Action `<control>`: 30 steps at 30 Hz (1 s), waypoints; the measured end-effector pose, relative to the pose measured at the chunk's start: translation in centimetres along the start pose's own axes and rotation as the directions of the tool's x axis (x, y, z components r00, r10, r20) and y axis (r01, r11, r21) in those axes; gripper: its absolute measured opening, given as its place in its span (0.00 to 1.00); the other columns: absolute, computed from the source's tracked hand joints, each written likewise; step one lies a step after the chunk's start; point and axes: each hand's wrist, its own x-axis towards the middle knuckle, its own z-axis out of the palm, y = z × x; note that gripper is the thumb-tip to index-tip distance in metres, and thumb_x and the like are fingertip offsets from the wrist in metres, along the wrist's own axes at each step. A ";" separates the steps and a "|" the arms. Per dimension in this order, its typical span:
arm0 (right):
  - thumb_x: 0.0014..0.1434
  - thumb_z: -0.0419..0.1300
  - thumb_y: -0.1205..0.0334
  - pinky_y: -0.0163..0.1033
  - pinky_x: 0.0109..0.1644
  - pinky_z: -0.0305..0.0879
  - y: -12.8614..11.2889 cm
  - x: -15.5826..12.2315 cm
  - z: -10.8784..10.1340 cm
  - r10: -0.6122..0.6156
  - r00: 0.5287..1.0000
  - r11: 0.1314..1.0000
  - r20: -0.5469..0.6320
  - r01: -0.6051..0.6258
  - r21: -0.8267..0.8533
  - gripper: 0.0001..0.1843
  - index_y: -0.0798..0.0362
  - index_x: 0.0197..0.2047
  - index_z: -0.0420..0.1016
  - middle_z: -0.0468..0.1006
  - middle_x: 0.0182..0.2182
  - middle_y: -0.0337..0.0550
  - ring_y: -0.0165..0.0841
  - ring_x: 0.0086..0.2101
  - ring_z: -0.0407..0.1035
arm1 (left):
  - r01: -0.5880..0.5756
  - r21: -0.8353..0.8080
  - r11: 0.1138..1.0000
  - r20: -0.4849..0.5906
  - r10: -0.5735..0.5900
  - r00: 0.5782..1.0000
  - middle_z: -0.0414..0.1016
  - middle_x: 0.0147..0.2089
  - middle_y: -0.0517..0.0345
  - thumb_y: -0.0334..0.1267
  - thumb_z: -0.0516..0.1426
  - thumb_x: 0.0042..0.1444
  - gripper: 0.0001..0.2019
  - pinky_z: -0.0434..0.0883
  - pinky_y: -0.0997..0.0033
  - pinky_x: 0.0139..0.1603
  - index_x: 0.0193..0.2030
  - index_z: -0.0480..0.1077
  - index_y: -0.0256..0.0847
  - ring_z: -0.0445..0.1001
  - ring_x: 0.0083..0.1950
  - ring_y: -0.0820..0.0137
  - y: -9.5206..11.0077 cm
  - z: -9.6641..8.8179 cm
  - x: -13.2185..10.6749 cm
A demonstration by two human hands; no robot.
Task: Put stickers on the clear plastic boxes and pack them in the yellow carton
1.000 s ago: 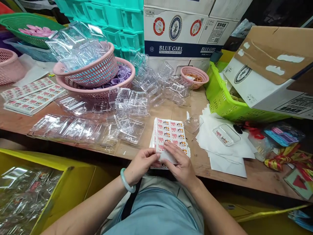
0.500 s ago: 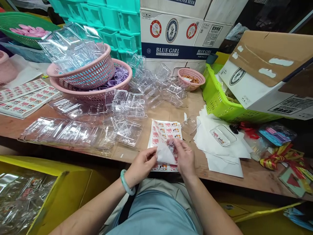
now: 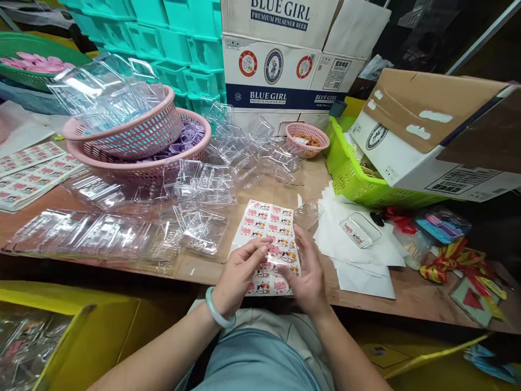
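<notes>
A sheet of pink and cat stickers (image 3: 266, 217) lies flat on the wooden table (image 3: 423, 296) in front of me. My left hand (image 3: 240, 274), with a pale green bangle on the wrist, pinches the sheet near its middle with fingertips and thumb. My right hand (image 3: 307, 277) rests on the sheet's right edge with its fingers spread and holds nothing. A small empty clear plastic box (image 3: 308, 213) sits just beyond the right fingers. Another clear box with a sticker on it (image 3: 360, 229) lies on a stack of white backing papers (image 3: 366, 260).
Stacked pink baskets (image 3: 134, 133) of clear boxes stand at the back left, with loose clear boxes (image 3: 122, 233) spread before them. More sticker sheets (image 3: 28, 174) lie far left. A lime green basket (image 3: 350, 174), cardboard boxes (image 3: 427, 130) and ribbons (image 3: 451, 260) fill the right. A yellow bin (image 3: 81, 336) sits below.
The white sheet that both hands held lifted is gone from them. The sticker sheet now lies flat, my left fingers have moved onto its middle and my right hand has opened.
</notes>
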 end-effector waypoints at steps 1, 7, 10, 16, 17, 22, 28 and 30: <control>0.57 0.63 0.55 0.51 0.55 0.69 0.4 0.2 -0.7 0.141 0.990 0.985 0.000 -0.141 0.103 0.22 0.51 0.54 0.70 0.74 0.53 0.53 0.44 0.52 0.70 | -0.036 0.058 0.998 0.039 0.034 0.999 0.75 0.52 0.48 0.45 0.58 0.57 0.13 0.68 0.64 0.53 0.39 0.76 0.37 0.72 0.51 0.63 -0.1 0.2 0.6; 0.56 0.65 0.56 0.45 0.53 0.66 3.6 2.5 -6.4 0.420 0.853 0.871 -0.311 -0.283 0.400 0.09 0.52 0.34 0.74 0.77 0.37 0.41 0.34 0.41 0.72 | -0.336 0.423 0.842 0.114 0.318 0.941 0.76 0.49 0.48 0.38 0.58 0.55 0.11 0.69 0.64 0.51 0.43 0.74 0.37 0.73 0.50 0.63 -0.7 4.3 6.2; 0.52 0.68 0.56 0.44 0.55 0.65 4.4 3.3 -8.3 0.399 0.839 0.867 -0.369 -0.215 0.449 0.17 0.47 0.45 0.71 0.74 0.47 0.41 0.34 0.47 0.70 | -0.400 0.469 0.787 0.207 0.342 0.916 0.77 0.37 0.52 0.36 0.56 0.56 0.07 0.70 0.66 0.44 0.33 0.74 0.37 0.74 0.41 0.66 -0.5 7.3 8.9; 0.52 0.68 0.53 0.38 0.43 0.66 5.5 4.3 -9.5 0.496 0.865 0.794 -0.082 -0.413 0.447 0.12 0.53 0.32 0.76 0.76 0.29 0.40 0.30 0.33 0.70 | -0.513 0.408 0.755 0.365 0.380 0.850 0.78 0.38 0.51 0.39 0.55 0.58 0.09 0.71 0.67 0.43 0.34 0.75 0.37 0.75 0.41 0.66 -0.5 9.5 10.1; 0.51 0.68 0.53 0.36 0.41 0.66 5.8 4.5 -9.7 0.495 0.856 0.811 -0.152 -0.391 0.435 0.13 0.54 0.30 0.76 0.76 0.27 0.38 0.29 0.31 0.68 | -0.512 0.440 0.738 0.345 0.388 0.855 0.78 0.40 0.50 0.39 0.55 0.58 0.10 0.71 0.65 0.46 0.36 0.75 0.37 0.75 0.43 0.65 -0.8 9.4 10.4; 0.50 0.69 0.52 0.36 0.42 0.65 7.1 5.7 -11.8 0.421 0.746 0.872 -0.516 -0.175 0.457 0.13 0.52 0.33 0.76 0.77 0.30 0.36 0.28 0.32 0.70 | -0.473 0.748 0.465 0.279 0.426 0.861 0.67 0.60 0.38 0.38 0.64 0.47 0.30 0.55 0.43 0.65 0.57 0.66 0.34 0.62 0.63 0.49 -2.3 9.1 13.4; 0.53 0.68 0.56 0.36 0.49 0.66 4.2 5.7 -12.7 0.334 0.876 0.890 -0.349 -0.171 0.423 0.09 0.50 0.33 0.74 0.78 0.38 0.37 0.29 0.40 0.72 | -0.483 0.686 0.544 0.351 0.334 0.875 0.68 0.56 0.43 0.34 0.62 0.48 0.30 0.66 0.54 0.59 0.59 0.60 0.36 0.68 0.58 0.57 0.4 8.1 12.6; 0.54 0.67 0.57 0.36 0.48 0.67 2.3 5.5 -11.6 0.308 0.926 0.888 -0.216 -0.198 0.415 0.08 0.50 0.32 0.74 0.78 0.35 0.37 0.29 0.39 0.72 | -0.394 0.550 0.736 0.330 0.242 0.913 0.69 0.54 0.46 0.40 0.62 0.50 0.25 0.69 0.57 0.53 0.55 0.63 0.39 0.70 0.54 0.59 2.1 5.7 10.1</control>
